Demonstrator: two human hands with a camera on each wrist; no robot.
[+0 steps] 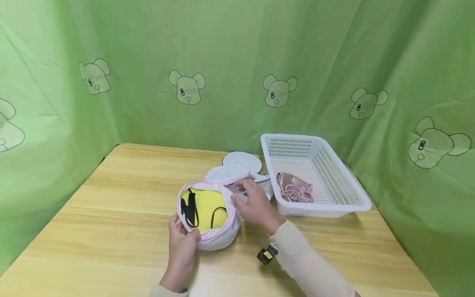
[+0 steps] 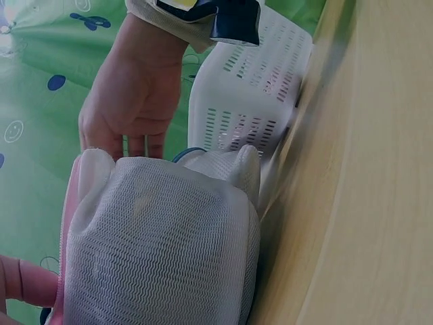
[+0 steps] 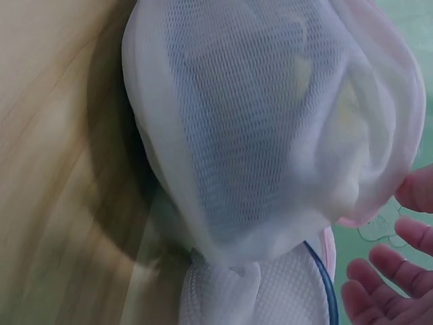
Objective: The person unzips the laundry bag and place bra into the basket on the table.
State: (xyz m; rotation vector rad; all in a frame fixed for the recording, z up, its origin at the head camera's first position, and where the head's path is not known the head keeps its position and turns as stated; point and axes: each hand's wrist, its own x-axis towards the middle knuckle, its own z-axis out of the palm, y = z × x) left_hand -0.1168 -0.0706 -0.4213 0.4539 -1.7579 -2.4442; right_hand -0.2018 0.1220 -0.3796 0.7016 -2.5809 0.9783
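Note:
A round white mesh laundry bag (image 1: 219,243) with a pink-edged opening sits on the table, its lid (image 1: 227,173) folded back. Inside lies a yellow padded fabric item (image 1: 208,202) with black straps (image 1: 190,208). My left hand (image 1: 182,243) pinches the bag's near left rim, thumb over the edge; that thumb (image 2: 30,281) also shows in the left wrist view. At the right rim is my right hand (image 1: 256,204), its thumb against the pink edge and its other fingers (image 3: 389,271) loosely spread. Behind stands a second mesh bag (image 1: 243,161) with dark blue trim.
A white perforated basket (image 1: 326,208) stands at the right, holding a shiny pink drawstring pouch (image 1: 295,187). The wooden table (image 1: 92,231) is bordered by a green curtain (image 1: 230,41) with bear drawings. A dark wrist device (image 1: 267,255) hangs at the right cuff.

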